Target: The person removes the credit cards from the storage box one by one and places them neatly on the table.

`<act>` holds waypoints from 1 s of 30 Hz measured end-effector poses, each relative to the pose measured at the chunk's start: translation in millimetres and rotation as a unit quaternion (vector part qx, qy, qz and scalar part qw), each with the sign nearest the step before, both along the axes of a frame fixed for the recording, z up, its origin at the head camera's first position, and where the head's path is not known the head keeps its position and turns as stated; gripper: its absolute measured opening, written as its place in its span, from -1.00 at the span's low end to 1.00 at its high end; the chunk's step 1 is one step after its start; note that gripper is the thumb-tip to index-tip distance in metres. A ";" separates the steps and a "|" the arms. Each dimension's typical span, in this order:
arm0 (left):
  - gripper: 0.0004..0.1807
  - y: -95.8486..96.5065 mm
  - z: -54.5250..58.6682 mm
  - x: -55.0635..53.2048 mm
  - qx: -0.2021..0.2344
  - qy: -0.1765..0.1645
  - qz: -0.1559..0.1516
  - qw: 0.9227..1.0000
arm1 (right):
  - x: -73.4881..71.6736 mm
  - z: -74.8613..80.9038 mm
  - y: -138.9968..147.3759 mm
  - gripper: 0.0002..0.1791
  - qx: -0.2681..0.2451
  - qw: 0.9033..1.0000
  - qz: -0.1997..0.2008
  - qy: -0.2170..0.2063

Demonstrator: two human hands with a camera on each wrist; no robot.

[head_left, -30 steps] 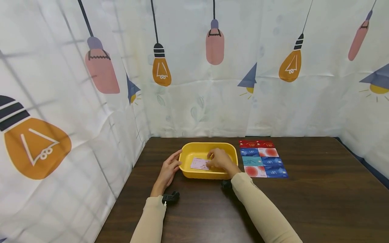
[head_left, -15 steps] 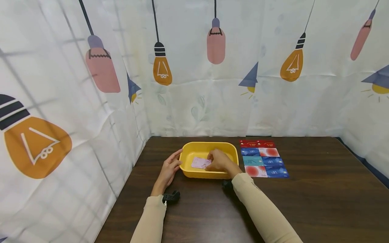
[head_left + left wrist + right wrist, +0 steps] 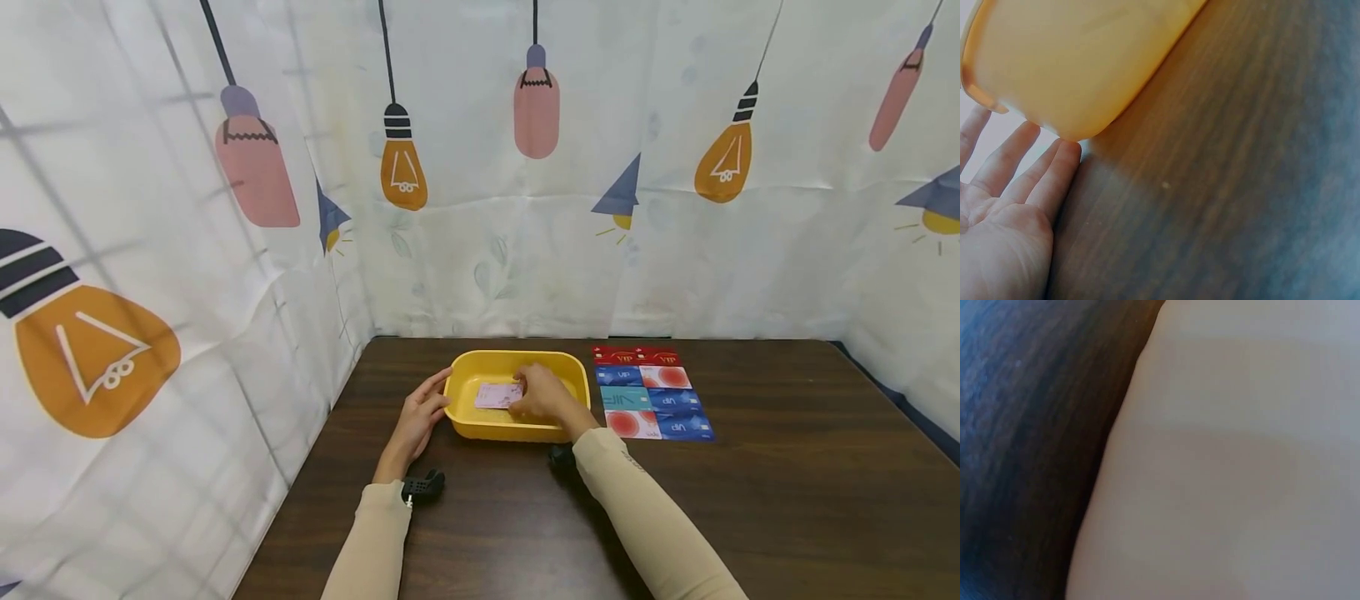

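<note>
A yellow plastic tub (image 3: 517, 431) stands on the dark table, and a pink card (image 3: 495, 396) shows inside it. My right hand (image 3: 546, 395) reaches into the tub, pinching the card's right end between thumb and fingers; the hand covers that end. At the tub's left end is my left hand (image 3: 416, 421), fingers extended with their tips against the wall. The left wrist view shows these straight fingers (image 3: 1050, 178) touching the tub's outer side (image 3: 1072, 62). Only blurred skin and table fill the right wrist view.
Right of the tub, several cards (image 3: 652, 396) in red, blue, teal and white lie edge to edge in two columns. The brown wooden table (image 3: 795, 467) ends at a white curtain (image 3: 465, 275) printed with lamps, behind and at both sides.
The pink card has shifted slightly right and turned a little in the tub under my right hand. My left hand stays at the tub's left end.
</note>
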State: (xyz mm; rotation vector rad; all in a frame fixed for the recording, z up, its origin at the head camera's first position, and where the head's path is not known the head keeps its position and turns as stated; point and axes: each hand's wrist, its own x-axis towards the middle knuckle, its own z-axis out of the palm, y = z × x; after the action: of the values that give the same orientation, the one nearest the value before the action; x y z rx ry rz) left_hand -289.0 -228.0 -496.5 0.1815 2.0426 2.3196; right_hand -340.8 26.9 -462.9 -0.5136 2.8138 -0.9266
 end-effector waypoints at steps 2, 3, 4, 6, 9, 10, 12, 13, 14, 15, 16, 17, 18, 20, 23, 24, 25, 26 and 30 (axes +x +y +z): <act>-0.41 -0.1 0.0 0.1 0.000 0.001 0.000 1.000 | -0.7 0.2 -0.2 -0.25 -0.001 1.000 -0.003 0.009; -0.41 -0.1 0.0 0.1 0.001 0.002 0.000 1.000 | -1.0 0.1 -0.2 -0.25 -0.001 1.000 -0.003 0.014; -0.41 -0.2 0.1 0.1 0.001 0.002 -0.001 1.000 | -1.4 0.0 -0.2 -0.25 0.000 1.000 -0.003 0.019; -0.41 -0.3 0.4 0.0 0.000 0.002 -0.001 1.000 | -1.8 -0.3 -0.2 -0.26 0.002 1.000 -0.002 0.025; -0.41 -0.6 0.8 -0.3 -0.002 0.002 -0.003 1.000 | -1.8 0.0 -0.2 -0.33 0.003 1.000 0.000 0.026; -0.41 -0.7 0.7 -0.4 -0.003 0.002 -0.003 1.000 | -1.6 0.2 -0.1 -0.36 0.004 1.000 0.000 0.025; -0.41 -0.8 0.3 -0.6 -0.003 0.002 -0.005 1.000 | -0.8 0.7 -0.2 -0.41 0.006 1.000 -0.002 0.022; -0.41 -0.9 0.0 -0.5 -0.003 0.002 -0.005 1.000 | -0.6 0.8 -0.3 -0.44 0.006 1.000 -0.003 0.021; -0.41 -1.0 -0.3 -0.5 -0.003 0.002 -0.006 1.000 | -0.3 1.1 -0.4 -0.46 0.006 1.000 -0.004 0.019; -0.41 -0.9 -0.6 -0.4 -0.002 0.002 -0.005 1.000 | -0.1 1.2 -0.5 -0.47 0.008 1.000 -0.004 0.018; -0.41 -0.9 -0.9 -0.4 -0.001 0.002 -0.004 1.000 | 0.1 1.2 -0.5 -0.46 0.009 1.000 -0.005 0.018; -0.41 -0.9 -1.1 -0.4 -0.001 0.003 -0.004 1.000 | 0.1 1.2 -0.5 -0.47 0.009 1.000 -0.004 0.019; -0.41 -0.8 -1.2 -0.4 0.000 0.003 -0.003 1.000 | 0.1 1.2 -0.5 -0.47 0.009 1.000 -0.004 0.018; -0.41 -0.9 -1.2 -0.4 0.000 0.003 -0.003 1.000 | 0.3 1.3 -0.5 -0.47 0.009 1.000 -0.001 0.018; -0.41 -0.6 -0.6 -0.2 -0.001 0.004 -0.005 1.000 | 0.3 0.9 -0.4 -0.48 0.009 1.000 0.002 0.020; -0.41 -0.6 -0.4 0.0 -0.001 0.004 -0.004 1.000 | 0.4 0.9 -0.6 -0.48 0.007 1.000 0.002 0.019; -0.41 -0.3 -0.1 0.2 -0.002 0.004 -0.004 1.000 | 0.6 1.0 -0.5 -0.49 0.006 1.000 0.002 0.019; -0.41 -0.2 0.0 0.1 -0.002 0.003 -0.003 1.000 | 0.5 1.1 -0.4 -0.49 0.005 1.000 0.002 0.019; -0.41 0.5 -0.1 -0.1 -0.001 0.004 -0.001 1.000 | 0.3 1.4 0.1 -0.46 0.002 1.000 -0.002 0.020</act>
State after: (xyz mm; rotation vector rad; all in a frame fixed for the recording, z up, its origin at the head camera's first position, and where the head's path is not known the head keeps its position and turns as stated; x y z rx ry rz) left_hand -289.0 -227.5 -496.6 0.1932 2.0474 2.3187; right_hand -340.4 27.0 -461.5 -0.5306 2.8522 -0.9218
